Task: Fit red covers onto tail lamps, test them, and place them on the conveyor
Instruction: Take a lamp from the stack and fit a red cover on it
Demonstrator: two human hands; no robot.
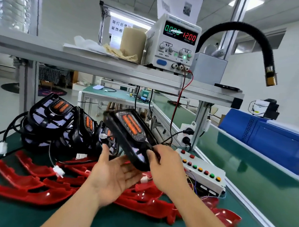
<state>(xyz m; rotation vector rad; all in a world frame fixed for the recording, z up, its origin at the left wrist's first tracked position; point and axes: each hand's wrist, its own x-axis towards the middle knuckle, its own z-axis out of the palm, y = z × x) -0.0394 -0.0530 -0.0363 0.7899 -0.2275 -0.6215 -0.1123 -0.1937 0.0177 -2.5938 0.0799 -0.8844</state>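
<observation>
While the right hand [165, 167] grips the tail lamp [131, 129] at its lower end, long axis rising up-left above the counter [0, 212], the left hand [116, 175] is open just beneath, nearer the red covers [29, 193].

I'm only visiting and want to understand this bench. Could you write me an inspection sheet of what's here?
Surface: green bench mat, crowded.
Job's things: held tail lamp, no red cover fitted; piled tail lamps behind; loose red covers on the mat; green conveyor at right.
Clutter: brown paper roll on the shelf.
Hands: right hand grips the held lamp's lower end; left hand open, palm up, beside it.
Cables: red and black leads hang from the power supply; white connectors on lamp wires.
Surroundings: button box, black flexible hose, blue machine.
</observation>
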